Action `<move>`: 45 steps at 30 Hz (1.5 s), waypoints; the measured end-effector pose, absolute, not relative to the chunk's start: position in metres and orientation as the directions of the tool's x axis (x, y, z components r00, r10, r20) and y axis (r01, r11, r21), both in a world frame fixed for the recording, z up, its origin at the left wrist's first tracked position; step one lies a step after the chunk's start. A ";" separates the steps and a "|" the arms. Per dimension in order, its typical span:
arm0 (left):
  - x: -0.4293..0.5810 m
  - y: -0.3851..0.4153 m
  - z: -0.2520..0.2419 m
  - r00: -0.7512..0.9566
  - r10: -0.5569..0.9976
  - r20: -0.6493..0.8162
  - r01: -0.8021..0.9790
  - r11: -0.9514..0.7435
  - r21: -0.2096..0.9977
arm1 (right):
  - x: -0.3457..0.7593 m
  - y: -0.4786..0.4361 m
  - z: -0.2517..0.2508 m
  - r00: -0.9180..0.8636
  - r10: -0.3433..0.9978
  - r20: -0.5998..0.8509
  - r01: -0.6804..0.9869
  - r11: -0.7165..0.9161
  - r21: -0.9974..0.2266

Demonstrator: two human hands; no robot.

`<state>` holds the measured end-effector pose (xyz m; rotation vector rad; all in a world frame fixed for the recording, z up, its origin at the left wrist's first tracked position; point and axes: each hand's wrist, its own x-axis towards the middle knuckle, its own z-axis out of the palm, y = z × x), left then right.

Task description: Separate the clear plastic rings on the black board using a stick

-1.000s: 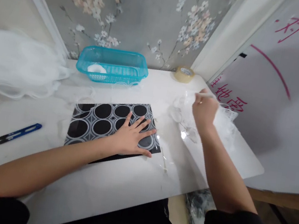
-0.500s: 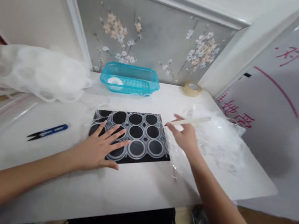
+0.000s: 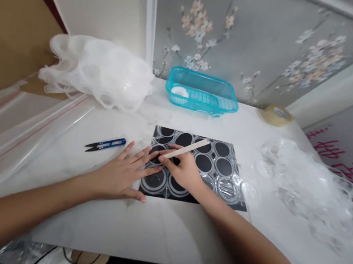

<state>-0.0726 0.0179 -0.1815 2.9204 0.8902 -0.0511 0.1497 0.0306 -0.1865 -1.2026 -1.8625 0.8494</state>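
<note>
A black sheet (image 3: pixel 219 176) printed with rows of round rings lies flat on the white table (image 3: pixel 160 224). My left hand (image 3: pixel 121 174) rests open on the sheet's left edge, fingers spread and pointing right. My right hand (image 3: pixel 181 171) is closed on a pale flat stick (image 3: pixel 187 148), held like a pen, with its lower tip pressed on a ring near the sheet's left side. The two hands almost touch.
Blue thread snips (image 3: pixel 105 143) lie left of the sheet. A turquoise basket (image 3: pixel 202 92) stands at the back, a tape roll (image 3: pixel 274 114) to its right. Crumpled clear plastic (image 3: pixel 310 187) is heaped at the right, a white pile (image 3: pixel 98 70) and clear bags (image 3: pixel 24 123) at the left.
My right hand has come from the plastic heap at the right, carrying the stick, onto the sheet's left part. My left hand slid to the sheet's left edge. The view turned left.
</note>
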 end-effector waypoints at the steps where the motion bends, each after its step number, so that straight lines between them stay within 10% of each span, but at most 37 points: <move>1: -0.072 0.017 -0.182 0.826 0.561 -0.058 0.564 -0.820 0.094 | 0.150 0.030 -0.188 -0.279 0.933 0.226 0.433 0.332 -0.838; 15: -0.071 0.012 -0.187 0.794 0.607 -0.006 0.602 -0.786 0.140 | 0.152 0.022 -0.197 -0.384 0.854 0.352 0.452 0.506 -0.735; 26: -0.069 0.006 -0.189 0.758 0.651 0.038 0.638 -0.752 0.163 | 0.150 0.026 -0.187 -0.730 0.548 0.408 0.560 0.822 -0.103; 30: -0.070 0.006 -0.189 0.755 0.655 0.017 0.640 -0.743 0.194 | 0.170 0.083 -0.173 -0.527 0.674 0.518 0.698 0.691 -0.188; 35: -0.074 0.005 -0.189 0.755 0.655 0.021 0.644 -0.747 0.162 | 0.206 0.126 -0.137 0.127 0.762 0.634 0.827 0.272 -0.492; 45: -0.035 0.000 -0.177 0.782 0.615 0.098 0.612 -0.788 0.064 | 0.206 0.008 -0.187 -0.174 0.950 0.259 0.547 0.312 -0.777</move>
